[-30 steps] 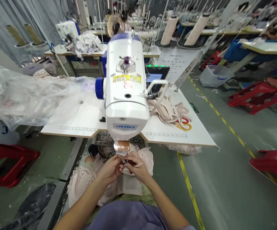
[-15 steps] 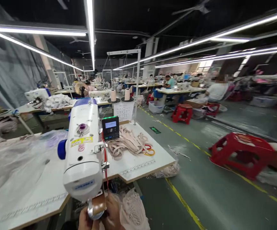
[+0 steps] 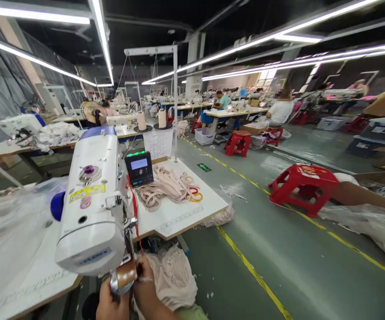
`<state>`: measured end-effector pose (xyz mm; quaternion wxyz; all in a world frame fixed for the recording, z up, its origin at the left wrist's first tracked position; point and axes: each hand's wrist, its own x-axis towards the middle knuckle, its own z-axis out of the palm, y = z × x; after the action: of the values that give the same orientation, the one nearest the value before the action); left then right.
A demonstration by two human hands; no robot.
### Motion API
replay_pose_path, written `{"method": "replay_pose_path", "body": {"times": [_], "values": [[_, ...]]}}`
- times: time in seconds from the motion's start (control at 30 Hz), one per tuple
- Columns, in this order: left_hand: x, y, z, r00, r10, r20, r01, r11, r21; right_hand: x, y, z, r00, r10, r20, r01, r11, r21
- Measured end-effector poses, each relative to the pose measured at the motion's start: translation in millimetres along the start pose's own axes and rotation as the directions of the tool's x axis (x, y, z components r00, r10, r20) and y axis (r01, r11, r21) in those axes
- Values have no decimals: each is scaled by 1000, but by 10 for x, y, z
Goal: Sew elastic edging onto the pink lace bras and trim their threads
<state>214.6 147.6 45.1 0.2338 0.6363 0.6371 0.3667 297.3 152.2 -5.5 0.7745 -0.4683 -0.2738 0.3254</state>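
Note:
A white sewing machine [image 3: 89,213] with a blue handwheel [image 3: 57,206] fills the lower left. At its front end sits a shiny metal piece with a brown curved face [image 3: 125,273]. Just below and left of this piece is my left hand [image 3: 110,304], its fingers bent up against it and the tips partly hidden. My right hand [image 3: 144,281] is closed at its right side, fingers curled together. What either hand pinches is hidden behind the metal piece and the fingers. A red strip [image 3: 135,206] hangs down the machine's side towards my right hand.
Beige straps [image 3: 165,184] and orange-handled scissors [image 3: 195,194] lie on the white table [image 3: 179,218] beside a control panel [image 3: 139,169]. Below hangs a bag of beige material [image 3: 177,275]. A red stool [image 3: 302,186] stands right. People sit at machines farther back.
My view has turned right and slightly down, so the machine and table sit farther left. My right hand shows more clearly at the metal piece's right; both hands stay by it.

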Motion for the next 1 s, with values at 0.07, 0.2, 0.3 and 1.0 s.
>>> {"method": "replay_pose_path", "body": {"times": [0.07, 0.2, 0.3, 1.0], "values": [[1, -10, -52, 998, 38, 51, -37, 999, -29, 7, -175, -39, 997, 58, 57, -60, 998, 35], [3, 37, -106, 994, 81, 72, -83, 996, 22, 68, -283, -63, 977, 204, 64, -210, 973, 100], [68, 59, -145, 986, 127, 104, -130, 991, 18, 69, -287, -89, 944, 314, 101, -326, 935, 140], [86, -630, -199, 852, -12, 523, 223, 913, -342, 435, -1043, -1820, 836, 546, -52, -548, 835, -50]]}}
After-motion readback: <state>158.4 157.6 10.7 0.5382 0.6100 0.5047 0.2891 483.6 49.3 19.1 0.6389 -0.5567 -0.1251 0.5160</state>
